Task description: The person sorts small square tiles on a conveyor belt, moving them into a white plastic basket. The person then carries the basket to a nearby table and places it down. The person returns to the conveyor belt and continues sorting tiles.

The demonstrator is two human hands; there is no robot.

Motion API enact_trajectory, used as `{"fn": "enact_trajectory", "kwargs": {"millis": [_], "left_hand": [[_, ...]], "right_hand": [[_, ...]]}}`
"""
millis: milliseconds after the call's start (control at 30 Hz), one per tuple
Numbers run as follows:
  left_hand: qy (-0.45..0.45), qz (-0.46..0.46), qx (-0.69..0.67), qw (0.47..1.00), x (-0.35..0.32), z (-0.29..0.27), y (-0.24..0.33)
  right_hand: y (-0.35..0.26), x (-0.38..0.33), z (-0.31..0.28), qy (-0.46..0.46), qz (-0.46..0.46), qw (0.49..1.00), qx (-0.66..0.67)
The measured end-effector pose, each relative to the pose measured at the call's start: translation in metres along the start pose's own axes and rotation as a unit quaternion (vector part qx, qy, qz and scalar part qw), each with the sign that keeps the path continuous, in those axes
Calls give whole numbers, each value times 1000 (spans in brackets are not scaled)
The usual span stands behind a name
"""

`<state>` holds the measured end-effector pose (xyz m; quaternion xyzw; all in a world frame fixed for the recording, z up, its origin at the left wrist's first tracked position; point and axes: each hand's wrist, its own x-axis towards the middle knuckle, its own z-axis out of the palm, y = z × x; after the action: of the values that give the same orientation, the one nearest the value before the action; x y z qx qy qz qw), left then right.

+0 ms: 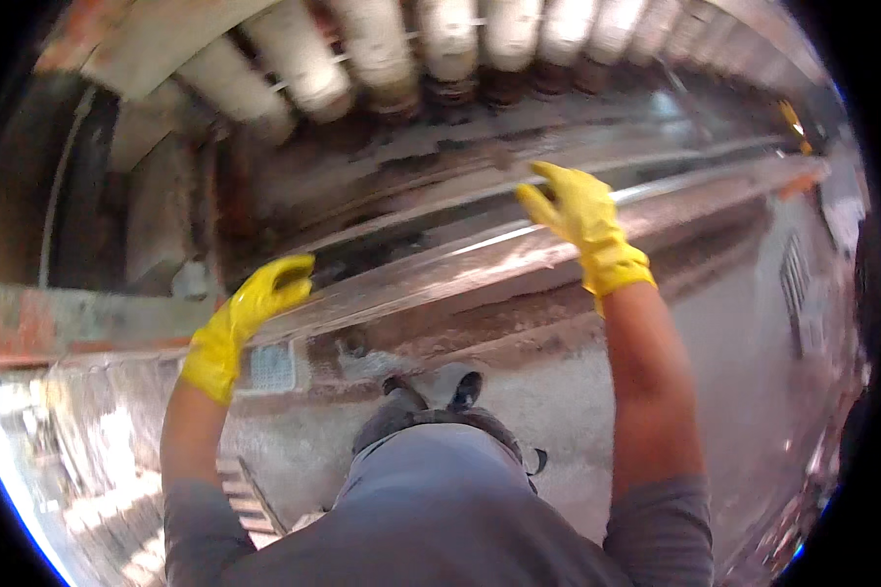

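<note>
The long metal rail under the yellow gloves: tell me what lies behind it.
Behind the metal rail sits a dark, rusty recess, and above it a row of pale cylinders. The left hand and right hand rest on the rail, covering parts of it; the recess depths are too dark to read.

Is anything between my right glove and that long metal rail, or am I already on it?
Nothing visible stands between them: the right hand already rests on the long metal rail, and the left hand grips its near edge further along.

Dim, soft-focus fisheye; glare bottom left, black rim, straight edges bowed, motion blur
</note>
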<state>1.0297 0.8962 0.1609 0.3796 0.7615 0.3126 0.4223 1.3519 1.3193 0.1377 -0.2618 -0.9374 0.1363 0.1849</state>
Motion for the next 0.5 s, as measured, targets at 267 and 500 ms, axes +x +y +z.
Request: {"fn": "enact_trajectory", "kwargs": {"millis": [267, 500], "left_hand": [[227, -186, 314, 903, 74, -41, -81], [296, -254, 270, 880, 153, -86, -178]], "right_hand": [[-25, 35, 18, -10, -74, 997, -16], [-23, 30, 7, -22, -59, 997, -38]]}}
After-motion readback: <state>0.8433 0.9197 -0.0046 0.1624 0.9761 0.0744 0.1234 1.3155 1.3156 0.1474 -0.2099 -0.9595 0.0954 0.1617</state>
